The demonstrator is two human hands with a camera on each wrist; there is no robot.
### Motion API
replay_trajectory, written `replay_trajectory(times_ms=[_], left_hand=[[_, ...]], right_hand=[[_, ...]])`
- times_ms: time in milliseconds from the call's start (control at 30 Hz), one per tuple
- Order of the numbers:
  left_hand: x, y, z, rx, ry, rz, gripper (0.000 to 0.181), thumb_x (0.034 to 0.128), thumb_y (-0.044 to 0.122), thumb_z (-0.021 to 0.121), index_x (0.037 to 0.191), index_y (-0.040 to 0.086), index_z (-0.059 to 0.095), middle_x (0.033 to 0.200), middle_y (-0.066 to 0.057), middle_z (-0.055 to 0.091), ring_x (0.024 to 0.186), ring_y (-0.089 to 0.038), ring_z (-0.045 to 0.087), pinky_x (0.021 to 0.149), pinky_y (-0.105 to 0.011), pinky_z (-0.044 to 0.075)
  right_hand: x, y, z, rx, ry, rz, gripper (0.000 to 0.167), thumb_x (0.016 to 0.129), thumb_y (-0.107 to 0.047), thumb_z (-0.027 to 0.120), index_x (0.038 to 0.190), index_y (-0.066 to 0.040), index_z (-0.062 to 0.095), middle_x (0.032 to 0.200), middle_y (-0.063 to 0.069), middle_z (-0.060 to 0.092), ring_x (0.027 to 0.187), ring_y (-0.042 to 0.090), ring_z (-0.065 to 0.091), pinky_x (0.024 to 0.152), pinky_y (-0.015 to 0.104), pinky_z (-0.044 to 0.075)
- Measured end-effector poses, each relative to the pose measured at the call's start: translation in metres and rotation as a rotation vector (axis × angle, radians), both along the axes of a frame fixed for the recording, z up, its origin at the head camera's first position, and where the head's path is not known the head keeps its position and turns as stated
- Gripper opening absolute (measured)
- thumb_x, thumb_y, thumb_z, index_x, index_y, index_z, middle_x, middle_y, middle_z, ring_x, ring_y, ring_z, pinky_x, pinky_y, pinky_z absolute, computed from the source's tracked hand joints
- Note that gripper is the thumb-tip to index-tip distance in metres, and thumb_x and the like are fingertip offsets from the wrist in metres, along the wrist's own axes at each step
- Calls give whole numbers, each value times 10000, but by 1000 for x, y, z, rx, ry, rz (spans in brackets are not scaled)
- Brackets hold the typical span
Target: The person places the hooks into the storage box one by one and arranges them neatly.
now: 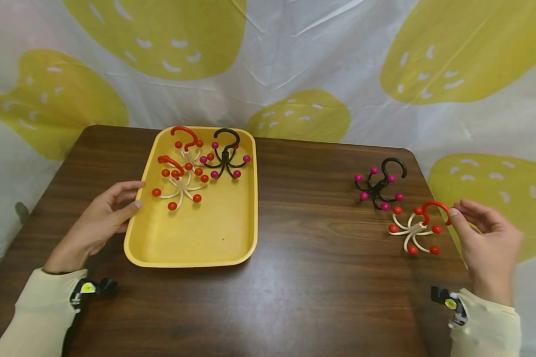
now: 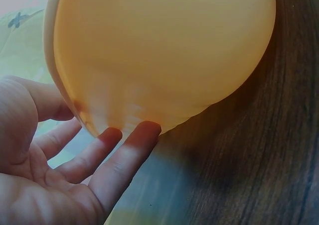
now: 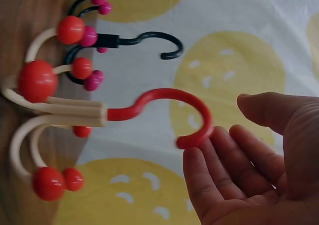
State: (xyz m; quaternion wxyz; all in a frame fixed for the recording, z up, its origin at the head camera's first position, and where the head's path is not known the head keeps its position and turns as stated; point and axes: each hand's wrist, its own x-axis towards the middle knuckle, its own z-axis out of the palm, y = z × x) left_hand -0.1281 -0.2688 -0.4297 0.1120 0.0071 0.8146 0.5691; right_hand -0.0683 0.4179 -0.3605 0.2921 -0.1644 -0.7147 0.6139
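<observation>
My right hand (image 1: 493, 243) is at the red hook of a cream rotating hook hanger (image 1: 414, 229) with red ball tips. In the right wrist view the fingers (image 3: 199, 172) are at the hook's end, while the thumb (image 3: 264, 110) stays apart from it. Behind that hanger stands a black hook hanger (image 1: 377, 191) with magenta balls. My left hand (image 1: 100, 220) rests its fingertips against the left side of a yellow tray (image 1: 189, 260). The tray holds two cream hangers with red hooks, the nearer one (image 1: 180, 186) overlapping the farther, and a black hanger (image 1: 225, 158).
The dark wooden table (image 1: 303, 287) carries everything. Its right edge lies close to the cream hanger. A pale curtain (image 1: 295, 59) with large yellow fruit shapes hangs behind the table and along its right side.
</observation>
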Motion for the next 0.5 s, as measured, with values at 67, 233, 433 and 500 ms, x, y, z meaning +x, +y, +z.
replay_trajectory(times_ms=[67, 233, 433, 500], left_hand=[[0, 0, 0, 3, -2, -1, 575, 1115, 259, 557, 1616, 75, 344, 1516, -267, 466, 974, 4, 691, 744, -333, 653], [1, -1, -1, 8, 1, 0, 578, 1115, 261, 557, 1617, 74, 342, 1514, -264, 468, 974, 5, 693, 743, -333, 654], [2, -1, -1, 26, 14, -4, 571, 1113, 262, 562, 1610, 76, 352, 1486, -243, 485, 983, -2, 700, 743, -335, 655], [2, -1, -1, 27, 13, -4, 569, 1113, 262, 563, 1608, 78, 354, 1482, -240, 486, 984, -3, 702, 743, -336, 655]], right_hand=[[-1, 1, -6, 10, -33, 0, 292, 834, 83, 831, 1121, 60, 777, 917, -57, 809, 843, 36, 754, 745, 77, 564], [-6, 1, -18, 95, -147, -7, 273, 843, 31, 853, 1107, -14, 804, 878, -130, 795, 782, -21, 743, 648, 63, 535], [-9, 0, -26, 112, -166, 3, 184, 901, -34, 825, 1084, -29, 806, 833, -142, 791, 739, -23, 739, 629, 72, 539], [-10, -1, -26, 72, -157, 10, 157, 915, -47, 817, 1070, -30, 802, 831, -121, 800, 738, -3, 747, 623, 84, 546]])
